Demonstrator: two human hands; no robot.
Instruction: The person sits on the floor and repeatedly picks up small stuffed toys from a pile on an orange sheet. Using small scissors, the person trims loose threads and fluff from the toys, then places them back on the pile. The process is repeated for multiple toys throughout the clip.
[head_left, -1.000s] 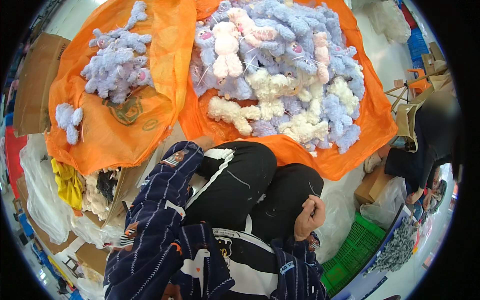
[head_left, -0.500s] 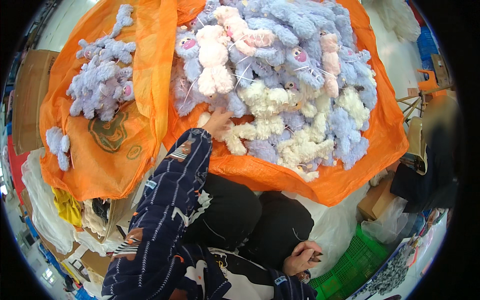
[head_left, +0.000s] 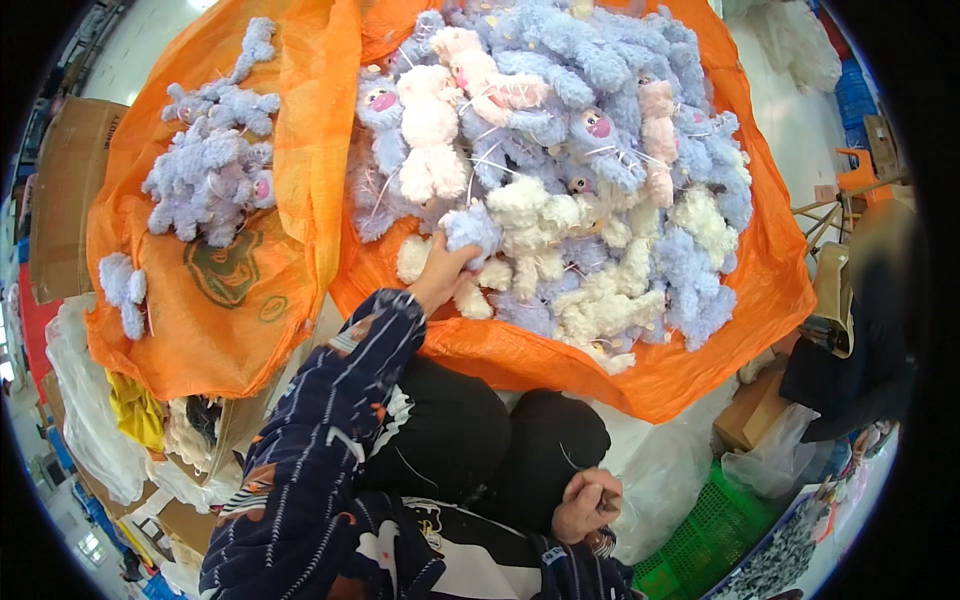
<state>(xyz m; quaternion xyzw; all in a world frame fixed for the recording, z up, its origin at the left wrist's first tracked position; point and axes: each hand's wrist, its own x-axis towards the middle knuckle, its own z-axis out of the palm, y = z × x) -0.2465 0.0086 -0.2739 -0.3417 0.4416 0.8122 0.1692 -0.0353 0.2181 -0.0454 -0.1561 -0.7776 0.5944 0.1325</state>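
Note:
At the near left edge of a heap of fluffy plush toys (head_left: 560, 60), my left hand (head_left: 440, 275) is closed round a pale blue plush toy (head_left: 470, 230). Cream-white plush toys (head_left: 535, 215) lie right beside it, and two pink plush toys (head_left: 430, 125) rest farther back. Many of the heaped toys are pale blue, some with a pink face and thin white strings. Close to my right knee, my right hand (head_left: 587, 507) is held with its fingers curled together; whatever may be between them is too small to make out.
Orange woven sheeting (head_left: 700, 380) lies under the heap. On the left part, a smaller pile of blue plush toys (head_left: 210, 170) and a single one (head_left: 122, 295) rest. A cardboard box (head_left: 75, 195) stands at far left, a green crate (head_left: 720, 530) at lower right.
My left hand has closed on a blue plush toy and drawn it slightly up and toward me from the heap. My right hand has shifted a little to the left, still curled.

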